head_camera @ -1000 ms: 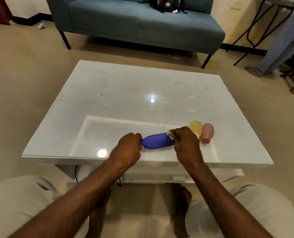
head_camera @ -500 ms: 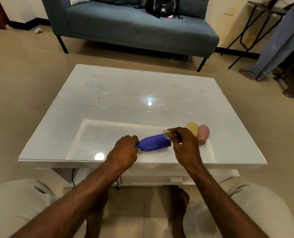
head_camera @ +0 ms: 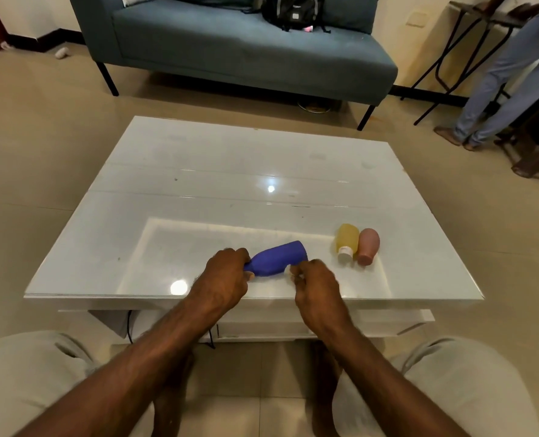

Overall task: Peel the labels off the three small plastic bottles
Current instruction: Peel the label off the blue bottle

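A blue plastic bottle (head_camera: 279,258) lies on its side near the front edge of the white glossy table (head_camera: 198,197). My left hand (head_camera: 227,279) grips its cap end. My right hand (head_camera: 315,279) pinches a small white label piece (head_camera: 288,271) at the bottle's lower right side. A yellow bottle (head_camera: 347,239) with a white cap and a pink bottle (head_camera: 368,246) lie side by side to the right, apart from both hands.
A blue-grey sofa (head_camera: 230,45) with a black backpack (head_camera: 291,9) stands behind the table. A person's legs (head_camera: 498,89) and a metal-legged stand (head_camera: 457,52) are at the back right. My knees frame the table's front.
My right hand has drawn back toward me from the bottle's far end, with the white label piece pinched. The blue bottle has swung so that its base points further away.
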